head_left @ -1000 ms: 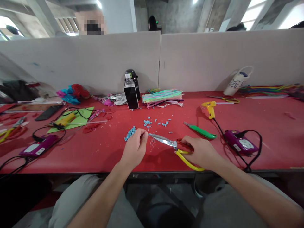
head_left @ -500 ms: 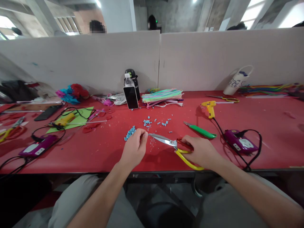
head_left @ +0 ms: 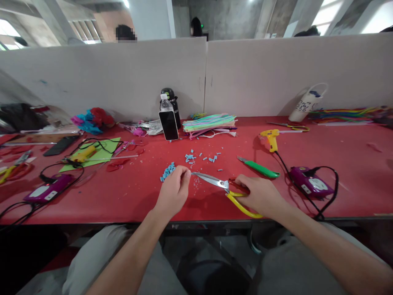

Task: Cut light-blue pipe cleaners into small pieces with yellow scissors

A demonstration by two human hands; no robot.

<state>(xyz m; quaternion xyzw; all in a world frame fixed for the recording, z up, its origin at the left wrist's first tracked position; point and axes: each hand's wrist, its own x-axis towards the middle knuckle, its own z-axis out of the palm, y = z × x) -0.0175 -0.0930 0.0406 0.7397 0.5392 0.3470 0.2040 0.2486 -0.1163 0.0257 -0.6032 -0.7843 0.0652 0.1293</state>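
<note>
My right hand [head_left: 260,194] grips a pair of scissors [head_left: 215,180] with one red and one yellow handle. Their blades point left, and the tips reach the fingertips of my left hand [head_left: 175,188]. That hand is closed in a pinch; whatever lies between thumb and finger is hidden or too small to name. Just behind it lies a pile of small blue pieces [head_left: 168,170]. More blue pieces [head_left: 190,157] are scattered farther back, with tiny pale crumbs around the blades.
At the right lie a green utility knife [head_left: 262,169], a yellow glue gun [head_left: 272,140] and a purple power box [head_left: 311,183]. Pastel pipe cleaners [head_left: 211,123] and a phone [head_left: 168,125] against bottles are behind. At the left are another purple box [head_left: 49,189] and cables.
The camera view has shifted very slightly. Both hands and the scissors hold almost the same position.
</note>
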